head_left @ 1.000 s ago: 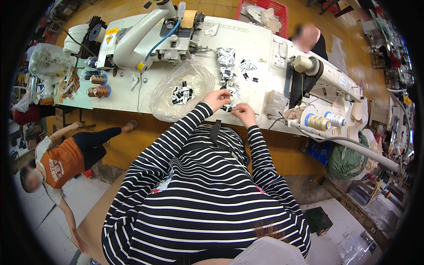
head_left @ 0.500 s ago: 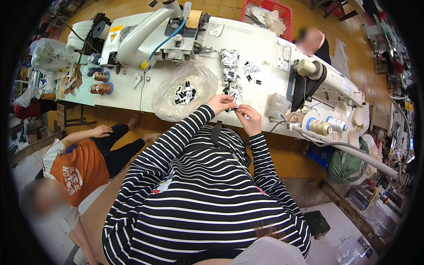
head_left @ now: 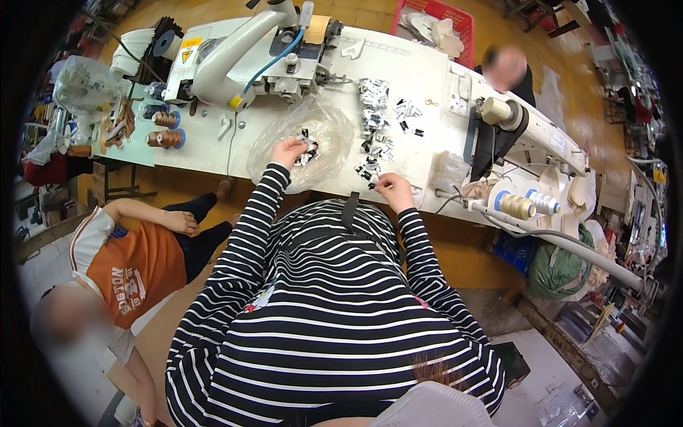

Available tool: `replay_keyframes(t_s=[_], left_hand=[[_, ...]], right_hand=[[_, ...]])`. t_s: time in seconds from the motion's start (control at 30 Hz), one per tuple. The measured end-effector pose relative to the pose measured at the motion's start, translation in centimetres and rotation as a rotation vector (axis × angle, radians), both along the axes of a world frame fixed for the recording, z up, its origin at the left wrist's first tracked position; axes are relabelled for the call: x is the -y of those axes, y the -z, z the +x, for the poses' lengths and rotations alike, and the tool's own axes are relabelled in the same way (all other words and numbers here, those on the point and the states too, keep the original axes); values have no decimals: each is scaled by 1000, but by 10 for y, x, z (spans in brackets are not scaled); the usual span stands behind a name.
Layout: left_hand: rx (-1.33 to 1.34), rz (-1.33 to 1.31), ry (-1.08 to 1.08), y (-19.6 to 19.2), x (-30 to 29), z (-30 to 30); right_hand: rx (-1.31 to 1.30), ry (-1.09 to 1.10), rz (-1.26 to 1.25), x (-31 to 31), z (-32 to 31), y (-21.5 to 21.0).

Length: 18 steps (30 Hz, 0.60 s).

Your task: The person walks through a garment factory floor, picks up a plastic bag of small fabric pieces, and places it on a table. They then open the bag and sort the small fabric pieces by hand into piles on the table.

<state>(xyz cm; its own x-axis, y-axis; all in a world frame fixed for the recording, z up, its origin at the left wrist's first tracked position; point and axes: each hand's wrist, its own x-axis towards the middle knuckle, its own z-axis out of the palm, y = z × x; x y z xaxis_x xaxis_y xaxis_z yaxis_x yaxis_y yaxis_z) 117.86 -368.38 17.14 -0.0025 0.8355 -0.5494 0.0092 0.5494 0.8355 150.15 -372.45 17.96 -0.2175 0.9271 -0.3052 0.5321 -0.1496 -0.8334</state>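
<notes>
My left hand (head_left: 288, 152) reaches over a clear plastic bag (head_left: 265, 153) that lies spread open on the white table. Inside it sits a heap of small black and white pieces (head_left: 304, 158), partly covered by that hand. Its fingers are drawn together at the heap; what they hold, if anything, is too small to name. By the table's front edge, my right hand (head_left: 395, 191) has its fingertips pinched at a small black piece (head_left: 372, 186). More small black, white and silvery pieces (head_left: 375, 121) lie in a long pile just beyond.
Behind the bag stands a sewing machine (head_left: 220, 78); another machine (head_left: 537, 132) is on the right beside thread cones (head_left: 514, 205). Brown thread spools (head_left: 168, 138) stand at left. A red crate (head_left: 466, 32) is at the back. One person (head_left: 135, 267) sits at my left, another (head_left: 506, 71) is across.
My hands were together at the table's front edge and have come apart. The left moved left to the heap in the bag; the right shifted slightly left. The seated person leaned a little.
</notes>
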Motion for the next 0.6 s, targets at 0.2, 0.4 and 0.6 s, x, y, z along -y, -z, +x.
replay_keyframes(t_s=[0.2, 0.4, 0.6], left_hand=[[-459, 100, -36, 22, 21, -21], [-100, 150, 28, -10, 13, 14], [-179, 294, 466, -36, 13, 97]], right_hand=[[221, -80, 204, 9, -21, 37], [293, -124, 270, 5, -21, 42], [49, 101, 350, 10, -18, -4]])
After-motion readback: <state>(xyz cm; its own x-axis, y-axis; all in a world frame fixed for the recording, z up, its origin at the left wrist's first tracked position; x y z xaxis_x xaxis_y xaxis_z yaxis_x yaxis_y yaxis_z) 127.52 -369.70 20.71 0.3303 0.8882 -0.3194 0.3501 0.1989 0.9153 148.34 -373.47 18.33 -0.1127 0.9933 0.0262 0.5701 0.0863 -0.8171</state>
